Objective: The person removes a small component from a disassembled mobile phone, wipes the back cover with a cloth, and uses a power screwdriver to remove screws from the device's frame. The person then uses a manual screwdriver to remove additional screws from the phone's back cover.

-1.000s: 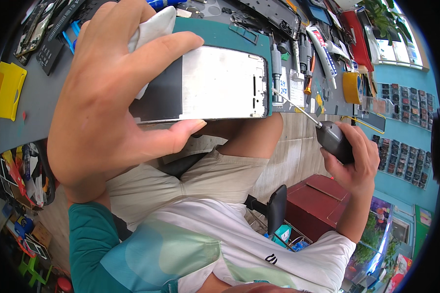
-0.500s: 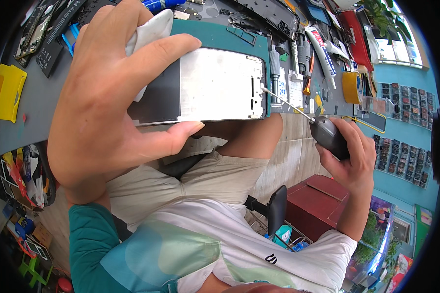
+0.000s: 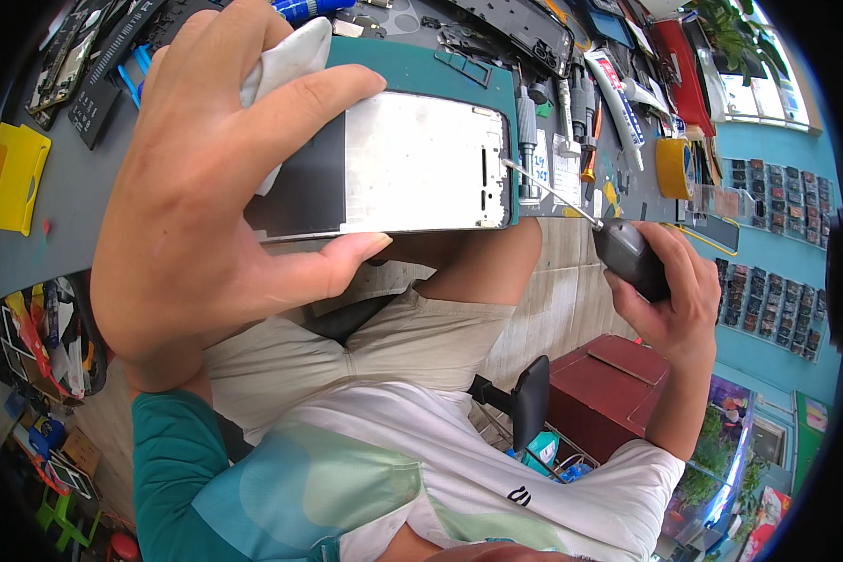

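My left hand spans a phone screen panel, thumb at its near edge and a finger across its far edge. The panel has a silvery back with a dark strip beside my palm. A crumpled white cloth is tucked among the same hand's fingers. My right hand is closed around a dark, rounded-handled tool with a long thin metal shaft. The shaft's tip is at the panel's right end, beside small slots; whether it touches is too fine to tell. A green mat lies behind the panel.
Screwdrivers, a white tube and a yellow tape roll lie on the bench at right. A yellow holder sits at left. Phone parts line the back. A dark red box stands below on the right.
The tool's tip has shifted slightly toward the far side along the panel's right end, and my right hand has moved a little with it. My left hand and the panel look unmoved.
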Available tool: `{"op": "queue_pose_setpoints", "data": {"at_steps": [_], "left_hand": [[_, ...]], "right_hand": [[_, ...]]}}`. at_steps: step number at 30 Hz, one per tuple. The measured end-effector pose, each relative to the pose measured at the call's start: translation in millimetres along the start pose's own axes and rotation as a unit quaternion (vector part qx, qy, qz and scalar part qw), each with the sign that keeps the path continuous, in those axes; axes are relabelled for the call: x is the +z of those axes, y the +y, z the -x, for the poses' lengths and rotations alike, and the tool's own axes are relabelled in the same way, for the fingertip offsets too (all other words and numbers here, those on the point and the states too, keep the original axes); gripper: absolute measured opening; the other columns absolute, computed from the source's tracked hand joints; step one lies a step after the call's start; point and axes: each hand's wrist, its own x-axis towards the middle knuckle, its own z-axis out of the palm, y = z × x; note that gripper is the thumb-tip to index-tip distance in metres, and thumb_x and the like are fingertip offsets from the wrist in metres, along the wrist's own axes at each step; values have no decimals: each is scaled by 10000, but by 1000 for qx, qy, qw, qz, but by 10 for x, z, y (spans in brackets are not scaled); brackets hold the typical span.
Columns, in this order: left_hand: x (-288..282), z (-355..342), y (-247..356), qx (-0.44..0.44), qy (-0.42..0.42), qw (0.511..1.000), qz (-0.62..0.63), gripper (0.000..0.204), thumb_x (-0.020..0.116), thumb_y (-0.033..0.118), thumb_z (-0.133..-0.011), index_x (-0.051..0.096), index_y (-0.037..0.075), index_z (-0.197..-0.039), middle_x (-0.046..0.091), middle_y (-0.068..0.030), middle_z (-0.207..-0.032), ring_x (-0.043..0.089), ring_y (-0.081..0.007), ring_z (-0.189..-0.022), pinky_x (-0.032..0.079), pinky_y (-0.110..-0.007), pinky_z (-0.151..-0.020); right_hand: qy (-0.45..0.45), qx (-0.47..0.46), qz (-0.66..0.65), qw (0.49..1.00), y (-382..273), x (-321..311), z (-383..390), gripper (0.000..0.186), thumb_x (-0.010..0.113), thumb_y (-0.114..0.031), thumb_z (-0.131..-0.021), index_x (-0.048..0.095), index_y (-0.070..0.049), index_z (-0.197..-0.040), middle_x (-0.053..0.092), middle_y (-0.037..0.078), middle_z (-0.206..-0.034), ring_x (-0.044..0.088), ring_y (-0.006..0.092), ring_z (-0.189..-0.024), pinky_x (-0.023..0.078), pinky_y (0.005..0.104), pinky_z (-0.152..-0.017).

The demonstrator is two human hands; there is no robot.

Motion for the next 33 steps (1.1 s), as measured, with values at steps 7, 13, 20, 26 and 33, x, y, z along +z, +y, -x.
{"op": "queue_pose_setpoints", "data": {"at_steps": [7,13,20,26,33], "left_hand": [[-7,-12,-1,7,0,1000,-6,833,913,331,-558,760,53,-1328,547,-180,-1151,549,-365,-1066,465,-447,-948],[-4,-6,-3,6,-1,1000,-3,830,915,332,-559,761,53,-1326,547,-179,-1151,550,-365,-1068,465,-450,-947],[2,-10,6,4,2,1000,-7,828,914,343,-562,765,55,-1324,545,-181,-1154,552,-368,-1077,467,-450,-953],[7,-7,15,1,3,1000,-6,835,911,345,-558,765,54,-1326,537,-178,-1143,548,-366,-1068,469,-446,-944],[15,-5,-1,2,2,1000,0,832,911,335,-558,764,48,-1325,530,-175,-1128,542,-360,-1050,470,-444,-929]], "right_hand": [[-3,1,-13,1000,7,5,4,541,901,-144,-758,711,-24,-1250,731,107,-919,697,251,-696,533,356,-591],[-5,-5,-19,1000,12,-2,4,537,898,-137,-760,707,-18,-1248,728,111,-916,696,256,-694,543,363,-598],[-3,-9,-12,1000,9,-6,-14,519,899,-137,-767,705,-16,-1233,734,119,-920,709,265,-692,556,364,-596],[1,-17,-12,1000,24,3,-30,524,907,-136,-762,705,-18,-1231,734,116,-916,706,268,-679,553,363,-588],[0,-13,-6,1000,32,17,-17,529,914,-149,-758,706,-23,-1228,720,110,-901,694,257,-675,542,364,-581]]}}
